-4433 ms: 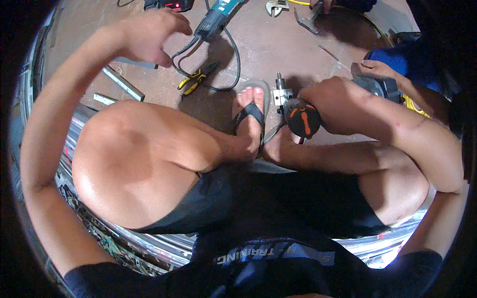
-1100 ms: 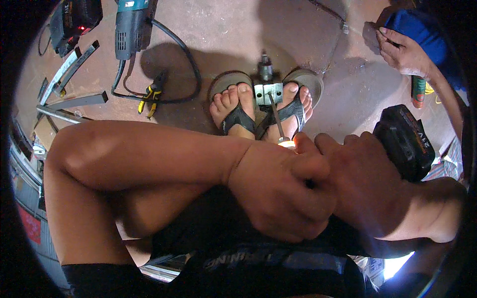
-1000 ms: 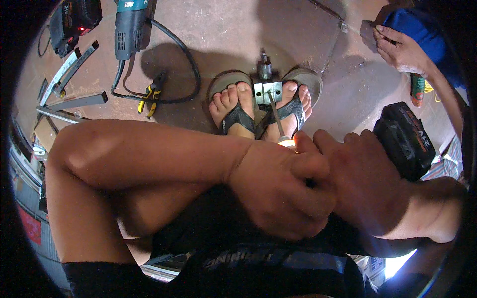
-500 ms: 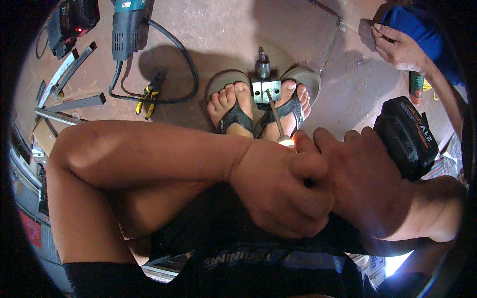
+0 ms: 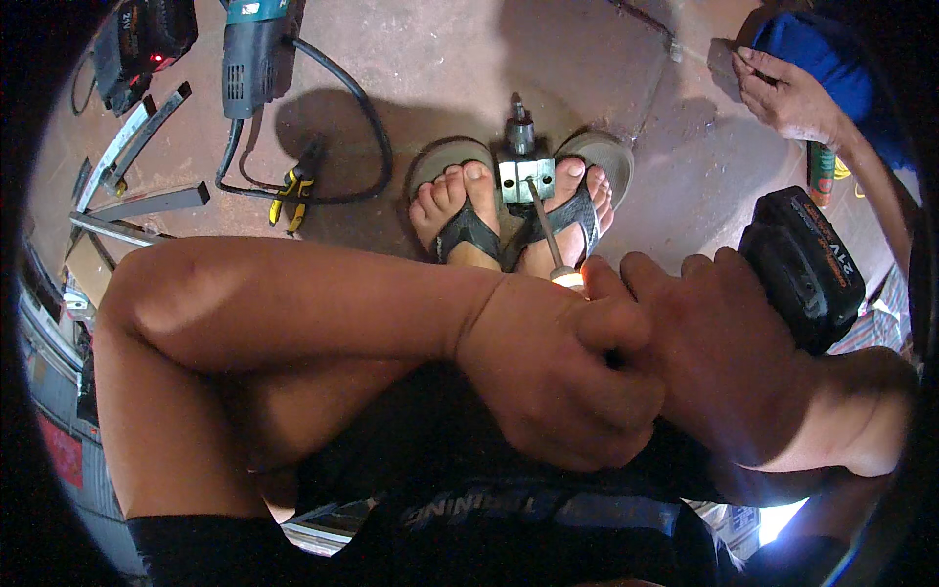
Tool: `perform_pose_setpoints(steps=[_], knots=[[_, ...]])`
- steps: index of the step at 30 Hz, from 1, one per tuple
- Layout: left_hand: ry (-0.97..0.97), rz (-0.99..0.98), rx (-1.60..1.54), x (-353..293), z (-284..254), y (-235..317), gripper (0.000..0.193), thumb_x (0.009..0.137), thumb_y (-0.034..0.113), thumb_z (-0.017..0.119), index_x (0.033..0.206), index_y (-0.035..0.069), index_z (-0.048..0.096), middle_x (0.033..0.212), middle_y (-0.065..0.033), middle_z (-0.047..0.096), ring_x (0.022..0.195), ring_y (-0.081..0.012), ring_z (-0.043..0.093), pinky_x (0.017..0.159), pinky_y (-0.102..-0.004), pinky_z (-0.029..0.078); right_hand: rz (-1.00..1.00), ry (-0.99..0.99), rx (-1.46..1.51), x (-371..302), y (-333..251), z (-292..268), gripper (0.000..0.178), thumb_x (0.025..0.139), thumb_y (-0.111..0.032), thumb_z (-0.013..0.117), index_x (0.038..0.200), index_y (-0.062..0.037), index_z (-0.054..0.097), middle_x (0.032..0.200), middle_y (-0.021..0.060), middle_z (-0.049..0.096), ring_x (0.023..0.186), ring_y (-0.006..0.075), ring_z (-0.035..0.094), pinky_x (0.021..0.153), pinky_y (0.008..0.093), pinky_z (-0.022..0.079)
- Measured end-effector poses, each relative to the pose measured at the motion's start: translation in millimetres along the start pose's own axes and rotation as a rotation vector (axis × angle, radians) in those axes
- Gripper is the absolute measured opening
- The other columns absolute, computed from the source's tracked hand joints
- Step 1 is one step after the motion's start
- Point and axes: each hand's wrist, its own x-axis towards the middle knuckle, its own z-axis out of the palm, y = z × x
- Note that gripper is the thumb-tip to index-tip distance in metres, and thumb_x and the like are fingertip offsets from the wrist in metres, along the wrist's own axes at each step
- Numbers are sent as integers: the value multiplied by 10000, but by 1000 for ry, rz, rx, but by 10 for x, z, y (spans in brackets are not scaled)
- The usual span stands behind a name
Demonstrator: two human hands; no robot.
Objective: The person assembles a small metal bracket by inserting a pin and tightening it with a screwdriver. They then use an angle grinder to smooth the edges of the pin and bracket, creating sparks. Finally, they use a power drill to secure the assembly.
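Observation:
A cordless drill is gripped in both my hands, its body mostly hidden under them. My right hand is closed round the handle, beside the black battery pack. My left hand is curled over the top of the drill, its fingers closed. The drill's thin bit slants up to a bright metal block, its tip at a spot between two dark holes. A lit glow shows at the drill's nose. The block lies between my sandalled feet, with a dark metal cylinder just beyond it.
A corded power tool lies at the upper left, its cable looped near yellow-black pliers. Metal bars and a black battery device are farther left. Another person's hand rests at the upper right, above a green tube.
Both hands and the drill have shifted very slightly to the right. The bit stays against the block, and the other person's hand looks almost unmoved.

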Motion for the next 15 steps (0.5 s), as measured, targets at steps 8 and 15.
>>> perform_pose_setpoints(steps=[8,15], knots=[[28,-16,-8,5,37,-5,303,693,315,699,945,154,746,1095,-17,691,1066,-317,661,761,-594,434,13,13,-25,11,5,8,435,989,-291,644,1352,-54,680,1020,125,707,786,353,740,732,499,554],[1,-62,-20,45,-24,-33,363,670,218,769,1022,133,746,1092,4,686,1055,-250,669,798,-490,486,46,-35,-92,-7,8,14,475,981,-308,652,1383,-58,676,1025,123,708,800,348,739,731,483,553]])
